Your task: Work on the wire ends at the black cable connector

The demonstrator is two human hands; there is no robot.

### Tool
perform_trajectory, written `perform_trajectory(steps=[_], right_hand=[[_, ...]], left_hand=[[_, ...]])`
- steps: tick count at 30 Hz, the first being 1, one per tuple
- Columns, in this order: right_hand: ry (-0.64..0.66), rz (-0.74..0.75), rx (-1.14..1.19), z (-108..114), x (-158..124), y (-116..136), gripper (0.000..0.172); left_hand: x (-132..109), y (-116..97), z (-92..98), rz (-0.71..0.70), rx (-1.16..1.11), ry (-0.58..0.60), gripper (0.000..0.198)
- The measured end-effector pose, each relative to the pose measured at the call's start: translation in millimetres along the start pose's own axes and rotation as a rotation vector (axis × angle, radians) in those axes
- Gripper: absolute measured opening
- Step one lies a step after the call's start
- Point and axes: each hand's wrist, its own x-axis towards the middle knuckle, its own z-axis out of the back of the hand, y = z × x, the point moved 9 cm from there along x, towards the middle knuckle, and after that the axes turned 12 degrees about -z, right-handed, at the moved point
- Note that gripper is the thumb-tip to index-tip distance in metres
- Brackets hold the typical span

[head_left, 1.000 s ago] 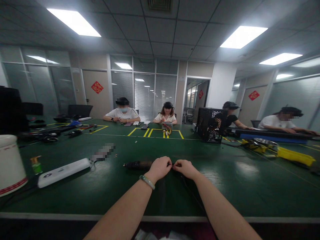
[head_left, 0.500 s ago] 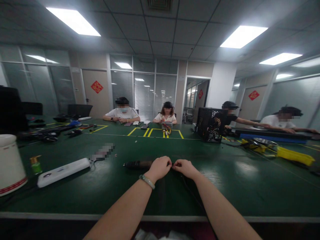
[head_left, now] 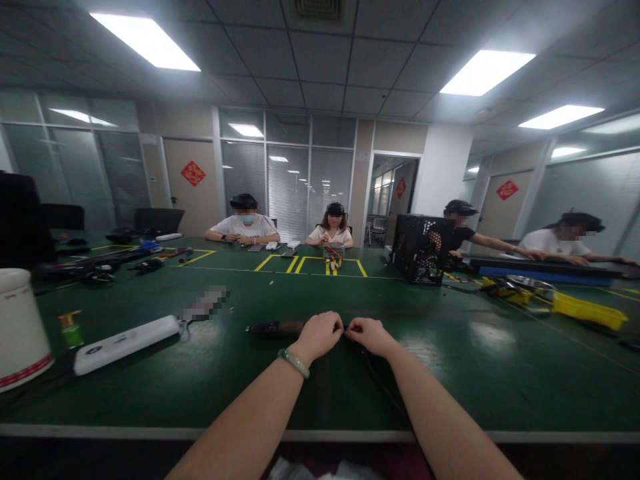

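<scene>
Near the middle of the green table (head_left: 200,393), my left hand (head_left: 321,333) is closed in a pinch, its fingertips beside those of my right hand (head_left: 371,335). My right hand is pinched too. Whatever lies between the fingertips is too small to make out. A dark cylindrical tool (head_left: 275,329) lies flat just left of my left hand, its right end hidden behind that hand. A thin black cable (head_left: 383,381) runs from beneath my right hand toward the table's front edge, partly behind my right forearm.
At the left are a white power strip (head_left: 127,343), a small green bottle (head_left: 71,331) and a white container (head_left: 21,333). A black computer case (head_left: 419,250) and yellow trays (head_left: 590,311) stand at the right. Several people sit around the table.
</scene>
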Motion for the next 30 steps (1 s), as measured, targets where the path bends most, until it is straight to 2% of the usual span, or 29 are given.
perform_trajectory(steps=[7, 17, 30], right_hand=[[0.012, -0.022, 0.027, 0.0, -0.9, -0.8, 0.019], [-0.067, 0.019, 0.033, 2.8, 0.1, 3.1, 0.019], [-0.017, 0.016, 0.042, 3.1, -2.7, 2.4, 0.018]], left_hand=[[-0.2, 0.1, -0.7, 0.018, -0.014, 0.02, 0.017], [0.7, 0.3, 0.7, 0.01, 0.015, 0.009, 0.016], [-0.2, -1.6, 2.5, 0.008, -0.031, 0.015, 0.015]])
